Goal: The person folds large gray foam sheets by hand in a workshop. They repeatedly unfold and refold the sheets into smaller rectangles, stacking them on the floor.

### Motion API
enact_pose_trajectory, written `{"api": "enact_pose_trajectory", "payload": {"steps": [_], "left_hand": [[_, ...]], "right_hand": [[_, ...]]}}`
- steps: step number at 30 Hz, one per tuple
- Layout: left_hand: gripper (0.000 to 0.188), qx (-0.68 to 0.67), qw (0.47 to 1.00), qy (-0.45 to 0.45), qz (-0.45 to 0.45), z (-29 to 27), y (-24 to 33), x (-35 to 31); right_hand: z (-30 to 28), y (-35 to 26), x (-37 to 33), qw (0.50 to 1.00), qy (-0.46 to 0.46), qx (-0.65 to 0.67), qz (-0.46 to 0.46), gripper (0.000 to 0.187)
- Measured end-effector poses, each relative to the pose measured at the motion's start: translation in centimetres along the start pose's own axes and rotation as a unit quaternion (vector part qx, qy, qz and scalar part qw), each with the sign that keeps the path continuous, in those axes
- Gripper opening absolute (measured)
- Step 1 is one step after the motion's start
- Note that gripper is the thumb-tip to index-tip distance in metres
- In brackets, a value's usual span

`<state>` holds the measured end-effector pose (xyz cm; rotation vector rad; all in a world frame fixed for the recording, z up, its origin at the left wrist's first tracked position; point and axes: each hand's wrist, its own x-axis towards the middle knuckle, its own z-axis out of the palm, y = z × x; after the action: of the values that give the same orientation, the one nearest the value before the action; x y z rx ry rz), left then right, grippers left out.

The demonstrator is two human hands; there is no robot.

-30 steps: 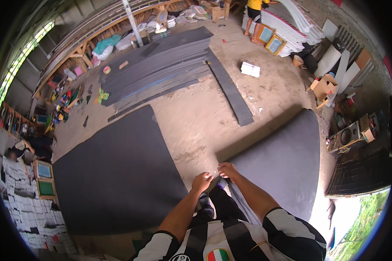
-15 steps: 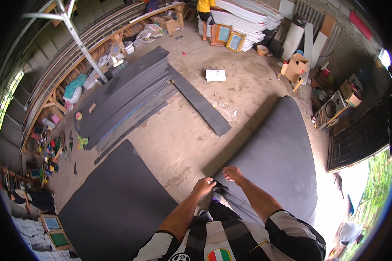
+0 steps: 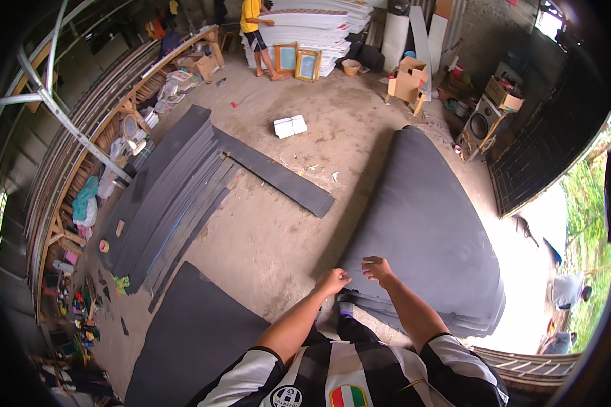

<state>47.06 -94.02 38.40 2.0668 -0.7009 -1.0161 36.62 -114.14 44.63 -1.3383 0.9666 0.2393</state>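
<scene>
Saw a long dk strip (image 3: 278, 171) lying across the floor (image 3: 258, 261), in the way betw. the loose dk sheet (image 3: 197, 332) nr L and a tied white bundle (image 3: 290, 127); also saw a metal post (image 3: 88, 138) far L, by the strip stack (image 3: 163, 190). Noted twd back a co-worker (image 3: 252, 30) in yellow at a white sheet stack (image 3: 322, 34), w/ framed panels (image 3: 309, 65) leaning there and an orange pot (image 3: 351, 66) nr them. Noticed to R a cardboard box (image 3: 407, 83) on a wooden stand (image 3: 418, 107), then a dk door (image 3: 550, 136). Had the big dk grey sheet pile (image 3: 424, 217) on the floor, just ahead & to R. Had L hand (image 3: 332, 281) at its nr L corner, grip curled, fingertips bunched; couldn't tell if on anything. Had R hand (image 3: 378, 270) over the pile, grip loose, fingers parted; couldn't tell re contact. Counted 2 hands, 1 sheet pile, 1 loose sheet, 1 strip stack, 1 strip across floor, 1 bundle, 2 framed panels, 1 pot, 1 box. Couldn't count layers in pile or stacks.
</scene>
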Motion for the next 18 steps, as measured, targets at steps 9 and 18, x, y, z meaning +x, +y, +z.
{"api": "enact_pose_trajectory", "payload": {"steps": [9, 18], "left_hand": [[0.055, 0.031, 0.999, -0.038, -0.013, -6.6, 2.2, -2.3], [0.052, 0.034, 0.999, 0.029, -0.031, -9.7, -1.4, -4.6]], "right_hand": [[4.5, -0.2, -0.2, 1.0, 0.006, 0.027, 0.007, 0.045], [10.5, -3.1, 2.4, 0.998, -0.047, 0.008, -0.03, 0.043]]}}
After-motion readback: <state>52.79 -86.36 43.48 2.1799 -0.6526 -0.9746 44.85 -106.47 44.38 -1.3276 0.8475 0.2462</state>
